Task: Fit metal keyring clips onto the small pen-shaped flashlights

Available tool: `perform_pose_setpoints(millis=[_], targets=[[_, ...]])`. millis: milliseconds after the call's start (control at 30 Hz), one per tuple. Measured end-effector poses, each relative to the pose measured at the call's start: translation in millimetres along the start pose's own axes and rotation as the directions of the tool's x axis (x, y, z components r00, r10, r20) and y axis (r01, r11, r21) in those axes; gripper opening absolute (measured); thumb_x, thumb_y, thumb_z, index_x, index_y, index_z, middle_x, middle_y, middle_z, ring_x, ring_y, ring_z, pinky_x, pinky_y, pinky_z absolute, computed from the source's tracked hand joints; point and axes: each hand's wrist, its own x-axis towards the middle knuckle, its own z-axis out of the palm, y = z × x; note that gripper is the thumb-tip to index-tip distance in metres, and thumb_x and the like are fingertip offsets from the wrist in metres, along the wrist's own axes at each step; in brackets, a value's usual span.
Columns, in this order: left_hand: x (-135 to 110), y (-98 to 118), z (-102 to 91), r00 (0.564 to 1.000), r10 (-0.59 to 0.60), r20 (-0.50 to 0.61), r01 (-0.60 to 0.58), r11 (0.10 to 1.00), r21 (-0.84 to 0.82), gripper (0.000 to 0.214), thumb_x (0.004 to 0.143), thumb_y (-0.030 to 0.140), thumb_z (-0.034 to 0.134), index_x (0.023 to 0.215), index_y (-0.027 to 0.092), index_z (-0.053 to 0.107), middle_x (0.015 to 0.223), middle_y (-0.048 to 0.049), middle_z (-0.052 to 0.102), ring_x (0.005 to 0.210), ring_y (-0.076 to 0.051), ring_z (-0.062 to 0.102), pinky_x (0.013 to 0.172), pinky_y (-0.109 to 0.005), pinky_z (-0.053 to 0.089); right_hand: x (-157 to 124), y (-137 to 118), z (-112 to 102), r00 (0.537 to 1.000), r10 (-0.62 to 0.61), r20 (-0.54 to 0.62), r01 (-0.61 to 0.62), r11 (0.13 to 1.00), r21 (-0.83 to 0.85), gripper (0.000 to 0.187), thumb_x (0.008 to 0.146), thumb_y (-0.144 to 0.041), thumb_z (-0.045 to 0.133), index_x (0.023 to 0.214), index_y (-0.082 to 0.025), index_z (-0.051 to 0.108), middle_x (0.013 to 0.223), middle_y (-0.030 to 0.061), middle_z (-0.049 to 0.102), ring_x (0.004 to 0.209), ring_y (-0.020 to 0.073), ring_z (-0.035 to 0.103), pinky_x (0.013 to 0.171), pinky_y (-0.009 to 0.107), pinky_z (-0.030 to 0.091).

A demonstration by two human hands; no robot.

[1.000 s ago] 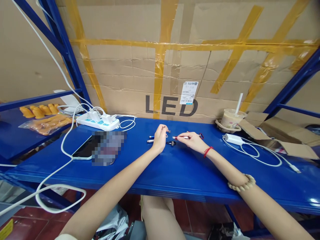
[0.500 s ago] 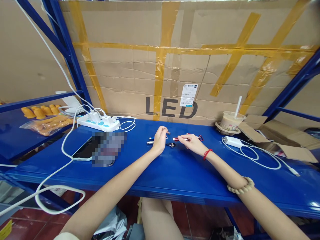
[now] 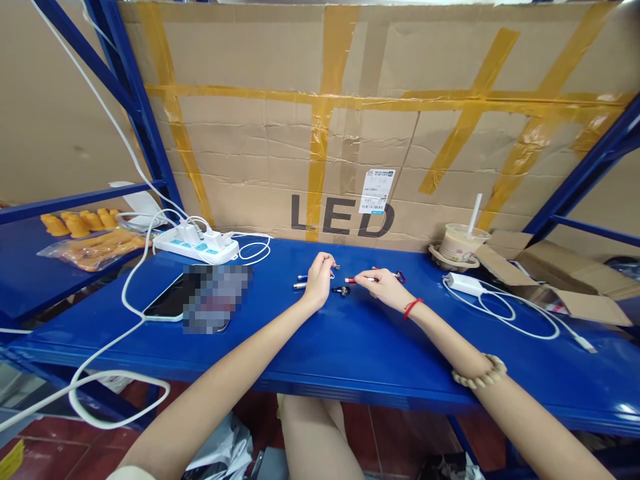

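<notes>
My right hand [image 3: 387, 290] is closed in a pinch on a slim red metal tube [image 3: 351, 280], like a small penlight, whose end points left. Facing it, my left hand [image 3: 319, 281] is closed with fingertips on a small metallic cap-like piece [image 3: 337, 267]. Under and beside the left hand lie a blue tube [image 3: 303, 277] and a dark tube with a silver end [image 3: 299, 286], both partly covered. A black clip with a metal end [image 3: 341, 291] rests between the hands. Behind the right hand, a red carabiner clip [image 3: 401, 276] shows.
On the blue table [image 3: 360, 347], two phones, one a black-screened phone [image 3: 173, 297], lie left below a white power strip [image 3: 197, 247]. A drink cup [image 3: 463, 243], a white adapter with cable [image 3: 465, 284] and an open carton [image 3: 575, 280] stand right. A large cardboard box [image 3: 250, 153] backs the table.
The view shifts very slightly. Both hands keep nearly the same place and hold, with the red tube and the small metal piece still in them.
</notes>
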Motion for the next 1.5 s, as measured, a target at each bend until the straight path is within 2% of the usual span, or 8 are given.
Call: perform_pose_setpoints(millis=[267, 567, 767, 967, 1133, 1333, 1500], targets=[[1.5, -2.0, 0.1, 1.000, 0.011, -0.007, -0.011, 1.000, -0.007, 0.015, 0.078, 0.022, 0.037, 0.066, 0.018, 0.044, 0.069, 0.0017, 0.049, 0.062, -0.009, 0.044, 0.060, -0.020, 0.035, -0.3, 0.0, -0.1, 1.000, 0.001, -0.002, -0.001, 1.000, -0.001, 0.049, 0.074, -0.056, 0.044, 0.073, -0.011, 0.065, 0.044, -0.0039, 0.039, 0.043, 0.0080, 0.033, 0.044, 0.023, 0.027], [2.5, -2.8, -0.8, 1.000, 0.006, -0.011, -0.006, 1.000, -0.012, 0.015, 0.078, 0.022, 0.036, 0.066, 0.018, 0.045, 0.070, 0.0020, 0.048, 0.061, -0.009, 0.044, 0.058, -0.020, 0.035, -1.3, -3.0, 0.4, 0.999, -0.039, -0.038, 0.038, 0.999, -0.034, 0.043, 0.073, -0.052, 0.051, 0.076, -0.013, 0.070, 0.060, 0.0020, 0.059, 0.052, 0.0105, 0.044, 0.049, 0.023, 0.034], [1.3, -0.7, -0.5, 1.000, 0.002, -0.005, -0.003, 1.000, -0.018, 0.014, 0.077, 0.022, 0.037, 0.067, 0.017, 0.045, 0.070, 0.0020, 0.048, 0.061, -0.009, 0.044, 0.058, -0.020, 0.034, -1.1, -2.1, 1.0, 0.997, -0.072, -0.039, 0.070, 0.996, -0.054, 0.038, 0.073, -0.048, 0.053, 0.076, -0.014, 0.070, 0.069, 0.0039, 0.065, 0.061, 0.0138, 0.051, 0.056, 0.023, 0.039], [1.2, -0.8, -0.6, 1.000, 0.006, -0.006, -0.006, 1.000, -0.013, 0.015, 0.077, 0.023, 0.036, 0.066, 0.018, 0.045, 0.070, 0.0019, 0.048, 0.062, -0.009, 0.043, 0.059, -0.019, 0.034, -0.6, -0.6, 1.0, 0.994, -0.081, -0.070, 0.076, 0.994, -0.075, 0.040, 0.074, -0.049, 0.052, 0.077, -0.014, 0.070, 0.067, 0.0042, 0.065, 0.058, 0.0135, 0.050, 0.053, 0.024, 0.038], [1.2, -0.5, -0.5, 1.000, -0.001, -0.010, 0.001, 1.000, -0.015, 0.014, 0.077, 0.022, 0.036, 0.067, 0.018, 0.045, 0.070, 0.0017, 0.048, 0.062, -0.009, 0.043, 0.058, -0.019, 0.034, -0.6, 0.2, 1.1, 0.996, -0.076, -0.038, 0.073, 0.995, -0.065, 0.040, 0.073, -0.050, 0.052, 0.077, -0.014, 0.070, 0.068, 0.0037, 0.064, 0.058, 0.0129, 0.049, 0.054, 0.024, 0.039], [1.2, -0.6, -1.1, 1.000, -0.002, -0.010, 0.002, 1.000, 0.000, 0.015, 0.078, 0.023, 0.037, 0.066, 0.018, 0.045, 0.069, 0.0016, 0.048, 0.061, -0.009, 0.043, 0.058, -0.019, 0.034, -0.4, -0.2, 1.1, 0.996, -0.073, -0.053, 0.070, 0.996, -0.063, 0.042, 0.074, -0.051, 0.049, 0.078, -0.014, 0.070, 0.068, 0.0036, 0.064, 0.059, 0.0132, 0.049, 0.054, 0.024, 0.038], [2.2, -2.5, -1.2, 1.000, 0.009, -0.006, -0.009, 1.000, 0.000, 0.015, 0.078, 0.023, 0.037, 0.066, 0.018, 0.045, 0.069, 0.0013, 0.048, 0.062, -0.010, 0.043, 0.058, -0.020, 0.034, -0.5, 0.4, 0.9, 0.997, -0.081, -0.019, 0.079, 0.995, -0.064, 0.045, 0.076, -0.051, 0.046, 0.083, -0.013, 0.069, 0.067, 0.0030, 0.061, 0.055, 0.0110, 0.043, 0.051, 0.023, 0.035]])
